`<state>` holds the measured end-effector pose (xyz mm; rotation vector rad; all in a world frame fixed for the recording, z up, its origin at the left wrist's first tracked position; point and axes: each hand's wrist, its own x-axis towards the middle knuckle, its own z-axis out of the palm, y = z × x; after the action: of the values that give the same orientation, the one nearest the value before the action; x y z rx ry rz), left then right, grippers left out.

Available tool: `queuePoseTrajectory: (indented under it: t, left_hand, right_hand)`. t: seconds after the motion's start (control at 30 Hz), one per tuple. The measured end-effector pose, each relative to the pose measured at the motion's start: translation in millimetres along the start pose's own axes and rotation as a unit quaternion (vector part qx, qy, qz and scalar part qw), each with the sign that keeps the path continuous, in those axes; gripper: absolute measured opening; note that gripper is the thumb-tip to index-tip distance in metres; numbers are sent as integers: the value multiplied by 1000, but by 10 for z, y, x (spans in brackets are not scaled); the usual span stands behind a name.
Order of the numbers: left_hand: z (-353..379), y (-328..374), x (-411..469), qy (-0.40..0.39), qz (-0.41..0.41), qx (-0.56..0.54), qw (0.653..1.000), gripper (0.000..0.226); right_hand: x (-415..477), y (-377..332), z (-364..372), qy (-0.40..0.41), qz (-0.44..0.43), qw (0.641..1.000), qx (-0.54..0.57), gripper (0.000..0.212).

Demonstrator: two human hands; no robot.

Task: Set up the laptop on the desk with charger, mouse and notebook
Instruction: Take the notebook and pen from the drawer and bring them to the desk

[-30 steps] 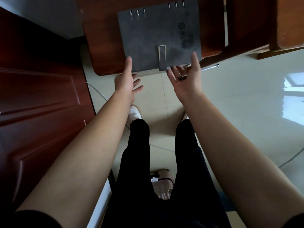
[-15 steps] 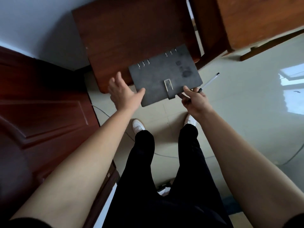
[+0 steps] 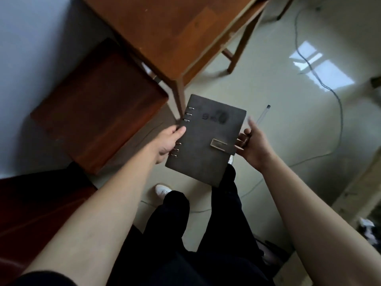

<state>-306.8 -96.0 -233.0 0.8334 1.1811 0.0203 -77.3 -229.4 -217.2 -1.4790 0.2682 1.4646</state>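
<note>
1. Where the left forearm stretches forward, a dark red-brown low table [image 3: 99, 104] stands on the floor to the left of the left hand [image 3: 168, 142], near it but apart from it.
2. Ahead of both hands stands a lighter wooden desk [image 3: 175, 34]; one of its legs comes down just beyond the left hand's fingertips.
3. The left hand grips the notebook [image 3: 206, 145] at its ringed spine edge, with the thumb lying on the grey cover between the two sets of metal rings and the other fingers hidden beneath.
4. The notebook is closed, with its clasp strap across the edge nearest the right hand. It is held in the air between the two hands, above the floor [image 3: 278, 89] and the person's black-trousered legs, apart from the desk.
5. The right hand [image 3: 252, 150] holds the notebook's clasp edge, with fingers curled at that edge and one finger pointing ahead.
6. A clear pen [image 3: 262, 116] slants out beyond the right hand's fingers; how it is gripped is hidden.
7. Farther right of the right hand, a thin dark cable [image 3: 340, 116] trails across the pale, glossy floor.
</note>
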Motion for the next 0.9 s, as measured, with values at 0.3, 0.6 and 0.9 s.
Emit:
queuePoseTrajectory:
  t: [0.3, 0.6, 0.9]
  left_hand:
    - [1619, 1392, 54, -73, 34, 9, 997, 28]
    - [2922, 3011, 261, -64, 18, 156, 985, 47]
    - [3817, 4113, 762, -128, 37, 172, 976, 67]
  right_hand:
    - [-273, -1277, -1026, 31, -49, 995, 75, 47]
    - [-473, -3199, -1922, -105, -64, 990, 75, 56]
    - [-350, -4446, -2447, -87, -123, 984, 90, 54]
